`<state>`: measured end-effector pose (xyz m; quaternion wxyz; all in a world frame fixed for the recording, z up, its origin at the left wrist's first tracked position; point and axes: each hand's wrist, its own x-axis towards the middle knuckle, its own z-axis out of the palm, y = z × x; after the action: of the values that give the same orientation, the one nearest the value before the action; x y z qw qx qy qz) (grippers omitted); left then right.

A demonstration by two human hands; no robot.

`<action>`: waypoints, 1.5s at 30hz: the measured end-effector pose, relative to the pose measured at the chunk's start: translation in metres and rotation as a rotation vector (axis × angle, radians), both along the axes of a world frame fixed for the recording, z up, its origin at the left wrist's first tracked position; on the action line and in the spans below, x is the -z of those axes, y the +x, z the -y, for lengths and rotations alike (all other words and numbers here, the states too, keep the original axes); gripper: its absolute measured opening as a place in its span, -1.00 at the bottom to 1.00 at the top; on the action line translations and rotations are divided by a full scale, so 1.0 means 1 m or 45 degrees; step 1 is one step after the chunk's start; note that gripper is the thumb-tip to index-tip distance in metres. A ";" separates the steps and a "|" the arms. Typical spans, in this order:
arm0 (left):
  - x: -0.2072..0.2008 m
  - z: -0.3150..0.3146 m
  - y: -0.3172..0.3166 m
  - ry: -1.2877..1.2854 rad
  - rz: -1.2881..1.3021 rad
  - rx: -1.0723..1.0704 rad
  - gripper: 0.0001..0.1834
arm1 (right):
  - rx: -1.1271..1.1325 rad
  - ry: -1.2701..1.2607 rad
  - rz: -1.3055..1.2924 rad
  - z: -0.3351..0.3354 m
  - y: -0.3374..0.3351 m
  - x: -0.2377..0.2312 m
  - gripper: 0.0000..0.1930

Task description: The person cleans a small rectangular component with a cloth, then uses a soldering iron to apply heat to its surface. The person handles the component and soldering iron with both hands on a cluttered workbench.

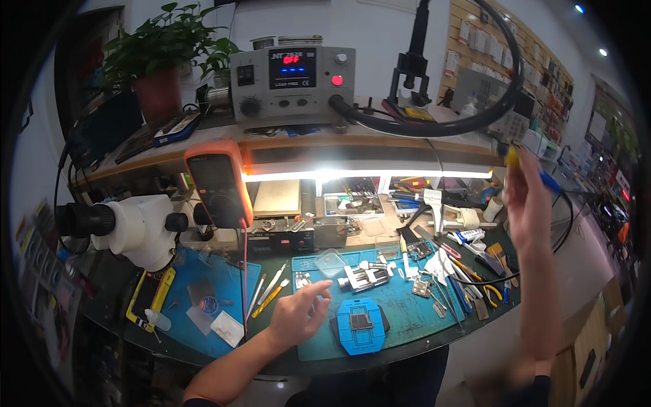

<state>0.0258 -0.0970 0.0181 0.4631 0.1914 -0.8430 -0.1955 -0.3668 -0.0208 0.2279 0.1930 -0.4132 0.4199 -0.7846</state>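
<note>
My right hand (521, 203) is raised at the right, near the shelf's end, with its fingers closed around a corded soldering iron (549, 180). The iron shows a yellow grip and a blue body, and a black cable trails from it; its tip is hard to make out. Over the mat, my left hand (302, 317) hovers with loosely bent fingers, apparently holding nothing. Just right of it lies a blue fixture (351, 344) with a small dark square chip (361, 321) at its centre. Behind that sits a metal clamp holder (367, 275).
A microscope (139, 227) and an orange multimeter (213, 180) stand left. The soldering station (291, 85) rests on the shelf, its thick black hose (434, 129) arching right. Pliers (491, 296), tweezers and brushes crowd the mat's right side. A yellow-framed device (150, 298) lies left.
</note>
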 end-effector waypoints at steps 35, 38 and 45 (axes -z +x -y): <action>-0.265 0.151 -0.071 -1.432 0.228 -0.723 -0.27 | 0.063 0.047 -0.515 -0.098 0.059 0.246 -0.75; -0.260 0.166 -0.069 -1.313 0.336 -0.668 -0.26 | 0.113 0.031 -0.566 -0.095 0.056 0.247 -0.77; -0.252 0.154 -0.075 -1.366 0.383 -0.850 -0.19 | 0.038 0.059 -0.484 -0.096 0.056 0.250 -0.72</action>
<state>-0.0490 -0.2511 0.2705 0.4071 0.2106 -0.7744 0.4362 -0.3112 0.0752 -0.0216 0.1079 -0.5431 0.4729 -0.6854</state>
